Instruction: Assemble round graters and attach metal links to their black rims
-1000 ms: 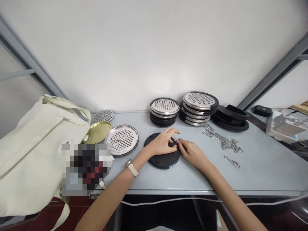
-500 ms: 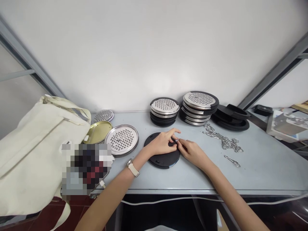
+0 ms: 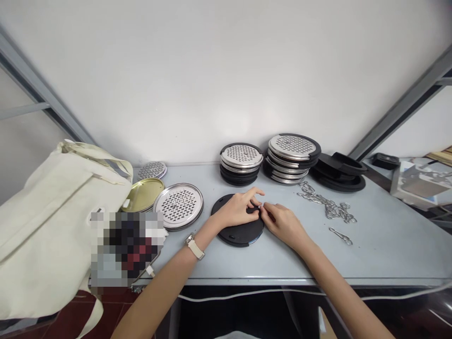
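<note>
On the table in front of me lies a round black disc [image 3: 240, 231], flat, with small slots near its rim. Resting across its top is my left hand [image 3: 242, 207], with bent fingers and thumb gripping it toward the right edge. My right hand [image 3: 280, 221] is pinched at that same edge, fingertips close to the left ones. Whatever the right fingertips hold is too small and covered to make out. Several loose metal snap hooks [image 3: 332, 209] lie to the right, and a single snap hook [image 3: 341, 236] is nearer me.
Behind the disc stand two stacks of grater plates, a shorter stack [image 3: 242, 165] and a taller one [image 3: 293, 160]. Black rings [image 3: 339, 174] sit at right. More grater plates [image 3: 179, 205], golden lids [image 3: 143, 194] and a cream bag [image 3: 63, 226] occupy the left.
Both hands stay almost in place at the disc's right edge. The right fingers have shifted slightly, and the small pale glint between the fingertips is now less visible.
</note>
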`<state>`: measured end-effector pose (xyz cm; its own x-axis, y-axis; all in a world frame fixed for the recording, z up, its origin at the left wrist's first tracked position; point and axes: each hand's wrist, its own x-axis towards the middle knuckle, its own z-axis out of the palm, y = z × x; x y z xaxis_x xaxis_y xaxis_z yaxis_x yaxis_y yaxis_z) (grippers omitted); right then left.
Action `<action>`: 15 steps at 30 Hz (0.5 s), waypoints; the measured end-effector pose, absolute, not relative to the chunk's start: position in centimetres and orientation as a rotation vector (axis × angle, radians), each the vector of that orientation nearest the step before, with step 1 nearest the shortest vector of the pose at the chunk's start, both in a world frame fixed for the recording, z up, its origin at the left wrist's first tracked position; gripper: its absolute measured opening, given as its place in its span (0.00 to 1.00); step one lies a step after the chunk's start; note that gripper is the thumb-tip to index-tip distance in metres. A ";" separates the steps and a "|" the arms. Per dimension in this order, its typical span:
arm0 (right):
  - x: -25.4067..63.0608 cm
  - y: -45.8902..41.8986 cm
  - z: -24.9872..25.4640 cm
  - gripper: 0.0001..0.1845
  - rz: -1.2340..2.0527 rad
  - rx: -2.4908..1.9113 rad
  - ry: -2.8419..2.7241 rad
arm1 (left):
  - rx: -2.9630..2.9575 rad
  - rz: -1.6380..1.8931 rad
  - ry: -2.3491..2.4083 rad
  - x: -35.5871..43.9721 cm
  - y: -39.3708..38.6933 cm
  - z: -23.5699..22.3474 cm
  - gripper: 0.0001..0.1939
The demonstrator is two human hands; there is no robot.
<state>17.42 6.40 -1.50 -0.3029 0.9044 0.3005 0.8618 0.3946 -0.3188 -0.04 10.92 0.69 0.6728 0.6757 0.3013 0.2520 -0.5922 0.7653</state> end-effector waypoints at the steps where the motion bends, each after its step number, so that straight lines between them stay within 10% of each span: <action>1: 17.4 6.4 -1.5 0.15 0.131 -1.516 -2.226 | 2.168 0.763 0.714 0.0 10.9 0.7 0.24; 15: 17.5 6.5 -1.3 0.14 0.305 -1.534 -2.237 | 2.242 0.771 0.694 0.0 10.9 0.5 0.23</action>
<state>17.50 6.51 -1.34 -0.3107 0.9275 0.2078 0.8379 0.3705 -0.4008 0.05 10.88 0.50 0.6860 0.6484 0.3302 0.2603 -0.6425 0.7207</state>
